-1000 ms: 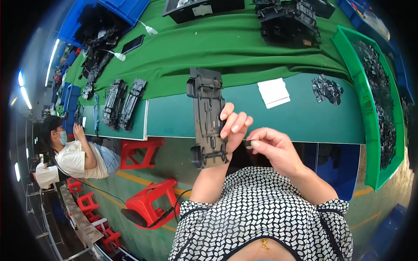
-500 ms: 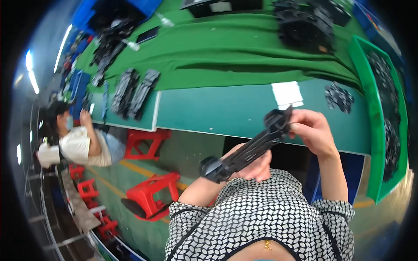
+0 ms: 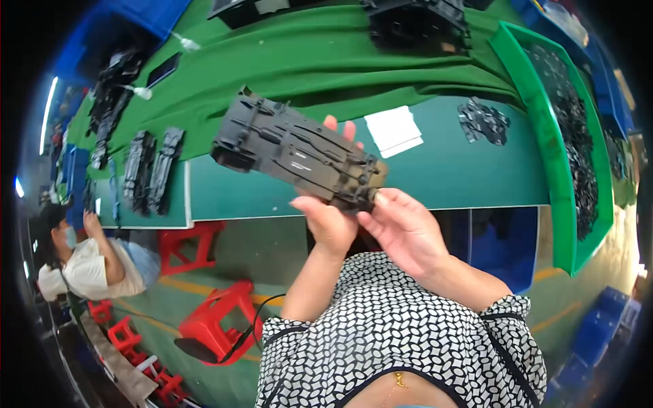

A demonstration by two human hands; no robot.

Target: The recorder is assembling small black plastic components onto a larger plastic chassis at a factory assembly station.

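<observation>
My left hand (image 3: 332, 228) is closed around a long black plastic part (image 3: 299, 149), a chassis-like piece with ribs and moulded channels, which lies mostly beyond that hand and to its left, held up above the near edge of the table (image 3: 469, 180). My thumb is against its near edge and my other fingertips show past its far edge, so the part slants, its far end up to the left and its near end by my right hand (image 3: 411, 234). That right hand has bent fingers, its thumb and forefinger touching the near end just beside my left palm; I cannot tell whether they pinch that end or some small piece there. Past my right hand, farther out on the table, lie white sheets (image 3: 394, 130), and to their right a heap of small black pieces (image 3: 484, 121). Well to the right of my right hand stands a long green tray (image 3: 541, 139) with many small black pieces in it. Well to the left of my left hand, two more black parts (image 3: 151, 173) lie side by side. Ahead of both my hands spreads a wrinkled green cloth (image 3: 299, 71), with a stack of black parts (image 3: 415, 27) on it.
</observation>
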